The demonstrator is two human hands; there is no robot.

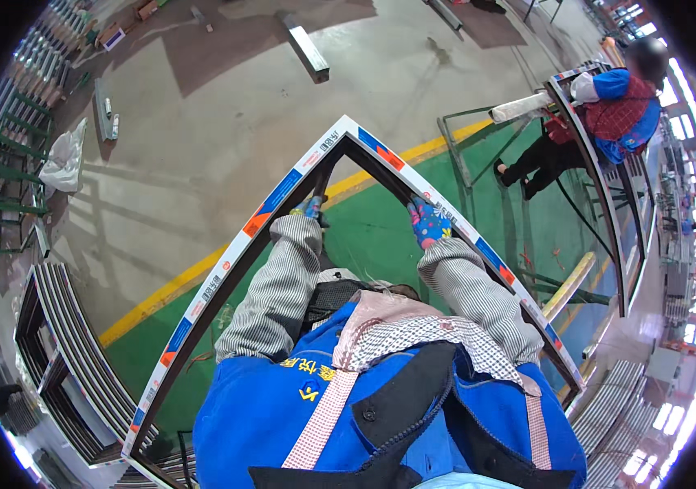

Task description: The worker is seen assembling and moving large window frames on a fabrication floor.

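A large dark window frame [234, 257], with white, blue and orange protective film on its outer face, surrounds my arms with one corner pointing away from me. My left hand [312, 210], in a blue patterned glove, is closed on a dark inner bar of the frame near that far corner. On the right side bar, my right hand [429, 223], in a blue flowered glove, has its fingers wrapped round the inner edge. Striped sleeves cover both forearms. Parts of the fingers are hidden behind the bars.
At right, another person [621, 110] stands by another dark frame [588, 155] on a stand. Stacked frames [87, 367] lie at lower left. Ahead on the floor is a metal profile [307, 50]; green racks [14, 175] and a white bag [63, 159] stand left.
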